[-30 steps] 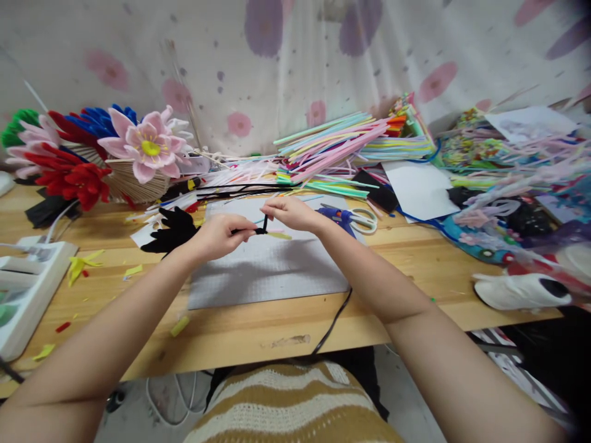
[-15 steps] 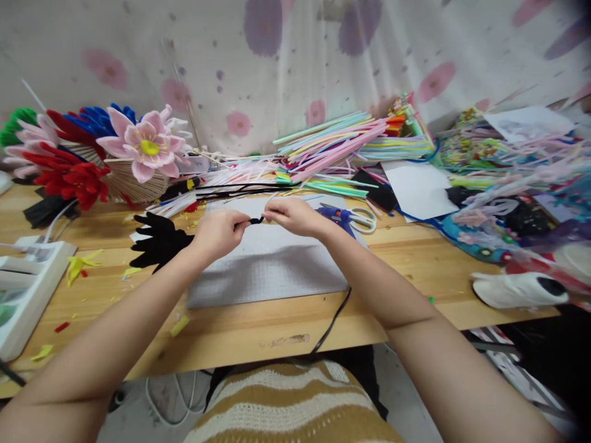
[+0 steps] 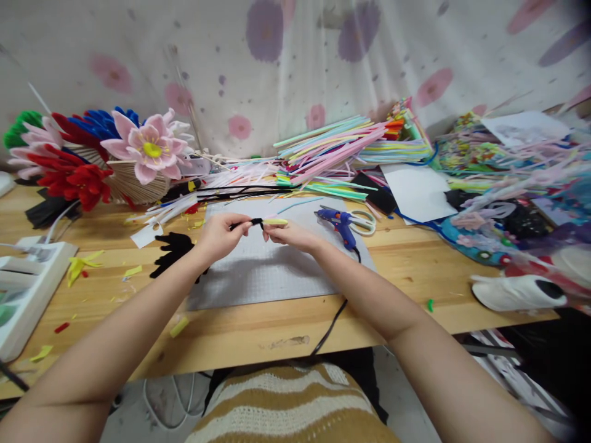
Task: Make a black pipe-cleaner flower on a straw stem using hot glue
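My left hand (image 3: pixel 225 234) is closed in a pinch on a short black fuzzy stem (image 3: pixel 257 222), which looks like pipe cleaner. My right hand (image 3: pixel 295 236) touches the stem's other end with closed fingertips, and a pale yellow strip (image 3: pixel 276 222) lies along its fingers. Behind my left wrist shows a black fuzzy petal cluster (image 3: pixel 172 253); the forearm hides whether it joins the stem. Both hands are above a grey cutting mat (image 3: pixel 277 280). Right of them, a blue glue gun (image 3: pixel 339 223) rests by white-handled scissors (image 3: pixel 364 223).
Fuzzy flowers (image 3: pixel 150 151) stand at the back left, and pastel pipe cleaners (image 3: pixel 337 144) are heaped at the back. A power strip (image 3: pixel 39 295) sits at the left edge, a white shoe-like object (image 3: pixel 517 291) at the right. The glue gun's cord (image 3: pixel 331 326) hangs over the front edge.
My right hand has turned and lowered slightly, uncovering the yellow strip. The black petal cluster has shifted right, further behind my left forearm. The glue gun is now fully in sight.
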The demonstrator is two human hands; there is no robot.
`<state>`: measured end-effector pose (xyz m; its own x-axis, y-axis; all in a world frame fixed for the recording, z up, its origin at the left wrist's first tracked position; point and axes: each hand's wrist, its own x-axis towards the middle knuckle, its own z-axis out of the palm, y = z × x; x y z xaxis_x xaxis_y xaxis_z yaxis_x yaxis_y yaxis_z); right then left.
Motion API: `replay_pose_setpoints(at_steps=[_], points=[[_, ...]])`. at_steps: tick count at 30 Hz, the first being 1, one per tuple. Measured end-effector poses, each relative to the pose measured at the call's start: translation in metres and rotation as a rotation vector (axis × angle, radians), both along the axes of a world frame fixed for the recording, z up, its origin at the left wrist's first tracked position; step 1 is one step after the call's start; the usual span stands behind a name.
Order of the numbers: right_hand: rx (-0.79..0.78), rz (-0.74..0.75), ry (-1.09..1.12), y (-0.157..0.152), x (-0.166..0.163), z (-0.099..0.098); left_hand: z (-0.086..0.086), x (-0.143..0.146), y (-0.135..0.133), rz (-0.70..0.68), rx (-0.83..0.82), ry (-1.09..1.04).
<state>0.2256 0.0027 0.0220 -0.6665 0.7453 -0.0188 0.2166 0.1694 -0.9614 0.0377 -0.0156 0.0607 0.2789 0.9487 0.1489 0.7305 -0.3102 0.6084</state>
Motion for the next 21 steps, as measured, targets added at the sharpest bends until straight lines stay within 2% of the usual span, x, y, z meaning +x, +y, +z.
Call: replay_pose_setpoints(at_steps=[2, 4, 7, 9, 12, 14, 18, 21], points=[[0.033, 0.014, -0.035, -0.005, 0.000, 0.007, 0.000, 0.002, -0.003, 0.107, 0.041, 0.109], [0.163, -0.004, -0.136, -0.004, 0.002, 0.019, 0.002, 0.003, -0.004, 0.138, 0.073, 0.246], [0.369, -0.070, -0.273, 0.006, 0.006, 0.035, 0.005, 0.001, -0.004, -0.001, 0.086, 0.338], [0.398, -0.046, -0.285, 0.016, 0.008, 0.038, 0.007, -0.002, -0.003, -0.155, 0.071, 0.304], [0.256, 0.071, -0.215, 0.023, 0.006, 0.028, 0.006, -0.007, -0.001, -0.297, 0.036, 0.202], [0.115, 0.098, -0.124, 0.021, 0.003, 0.015, 0.003, -0.009, 0.000, -0.309, 0.016, 0.104], [-0.041, 0.066, 0.040, 0.003, -0.002, -0.003, -0.004, -0.009, 0.000, -0.148, 0.035, -0.052], [-0.065, 0.066, 0.090, -0.010, -0.004, -0.002, -0.006, -0.007, -0.002, 0.011, 0.085, -0.003]])
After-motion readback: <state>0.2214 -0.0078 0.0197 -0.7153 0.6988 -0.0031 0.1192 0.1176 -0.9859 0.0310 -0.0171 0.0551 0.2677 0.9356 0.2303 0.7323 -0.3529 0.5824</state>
